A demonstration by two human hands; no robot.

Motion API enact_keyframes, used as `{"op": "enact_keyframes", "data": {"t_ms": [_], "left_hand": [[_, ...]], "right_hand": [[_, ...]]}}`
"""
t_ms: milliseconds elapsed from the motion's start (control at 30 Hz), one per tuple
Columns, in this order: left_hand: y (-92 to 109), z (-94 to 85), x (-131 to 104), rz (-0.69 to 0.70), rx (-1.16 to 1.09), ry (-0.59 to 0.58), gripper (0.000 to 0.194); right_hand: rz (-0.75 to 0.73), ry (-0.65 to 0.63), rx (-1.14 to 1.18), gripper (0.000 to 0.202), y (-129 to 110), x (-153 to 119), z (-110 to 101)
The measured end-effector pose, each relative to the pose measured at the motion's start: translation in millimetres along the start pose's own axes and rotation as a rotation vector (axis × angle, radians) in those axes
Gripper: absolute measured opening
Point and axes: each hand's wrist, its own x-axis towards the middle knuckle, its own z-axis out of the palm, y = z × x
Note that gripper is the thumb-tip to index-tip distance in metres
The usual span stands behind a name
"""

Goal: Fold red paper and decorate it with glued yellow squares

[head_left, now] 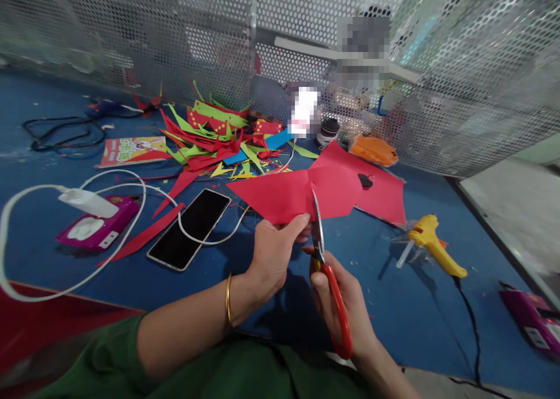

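Note:
My left hand [275, 250] pinches the near edge of a sheet of red paper [280, 195] between thumb and fingers, holding it above the blue table. In my right hand [345, 294] is a pair of scissors [335, 300] with red handles. Its metal blades point away from me and meet the paper just right of my left thumb, along a cut or crease. Another piece of red paper [385, 198] lies behind on the right, with a small black object [366, 181] on it.
Red, green and blue paper scraps [210, 142] pile up at the back. A black phone [190, 230] and a purple power strip [98, 224] with white cables lie left. A yellow glue gun [437, 244] stands right, beyond it another purple strip [534, 317]. Perforated metal panels [289, 8] wall the back.

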Motion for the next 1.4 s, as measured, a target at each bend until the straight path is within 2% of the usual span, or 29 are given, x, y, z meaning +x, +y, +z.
{"op": "enact_keyframes", "data": {"t_ms": [633, 767, 833, 900, 967, 1033, 1067, 1100, 1167, 1200, 1233, 1267, 1300, 1400], "left_hand": [[-3.5, -3.4, 1.8, -0.009, 0.001, -0.039, 0.016], [-5.7, -6.0, 4.0, -0.001, -0.012, -0.112, 0.022], [-5.3, -7.8, 3.8, -0.038, 0.005, -0.156, 0.033], [-1.7, -10.3, 1.2, -0.131, 0.099, -0.267, 0.057], [6.5, -13.2, -3.8, -0.184, 0.250, -0.452, 0.076], [19.4, -16.1, -9.4, -0.078, 0.388, -0.588, 0.079], [27.0, -17.3, -11.4, 0.048, 0.438, -0.584, 0.074], [34.8, -18.3, -12.3, 0.208, 0.493, -0.496, 0.066], [49.1, -19.3, -9.8, 0.552, 0.587, -0.220, 0.042], [54.7, -19.4, -6.5, 0.680, 0.640, -0.148, 0.025], [58.9, -19.5, -2.1, 0.745, 0.696, -0.126, 0.016], [61.5, -19.6, 2.7, 0.749, 0.748, -0.155, 0.028], [62.7, -19.8, 7.4, 0.688, 0.788, -0.206, 0.035], [59.0, -21.7, 17.0, 0.333, 0.728, -0.451, 0.031]], "right_hand": [[0.000, 0.020, -0.037, 0.047, -5.4, 2.4, 0.9], [-0.015, 0.017, -0.069, 0.048, -1.2, 4.2, -3.6], [-0.017, 0.034, -0.090, 0.047, 0.8, 3.6, -8.0], [-0.021, 0.071, -0.125, 0.047, 0.9, 2.2, -14.4], [-0.028, 0.100, -0.181, 0.048, -1.2, 0.3, -23.2], [-0.038, 0.106, -0.256, 0.050, -4.7, -2.1, -34.6], [-0.050, 0.103, -0.296, 0.052, -6.7, -3.7, -40.9], [-0.065, 0.093, -0.333, 0.053, -8.5, -5.5, -47.4], [-0.099, 0.043, -0.390, 0.055, -11.6, -10.2, -60.0], [-0.110, 0.008, -0.409, 0.055, -12.8, -12.8, -65.7], [-0.112, -0.028, -0.422, 0.053, -13.9, -15.5, -70.6], [-0.109, -0.062, -0.431, 0.051, -14.9, -18.0, -74.8], [-0.107, -0.092, -0.434, 0.048, -15.9, -20.3, -78.2], [-0.098, -0.149, -0.449, 0.044, -19.0, -24.8, -83.9]]}}
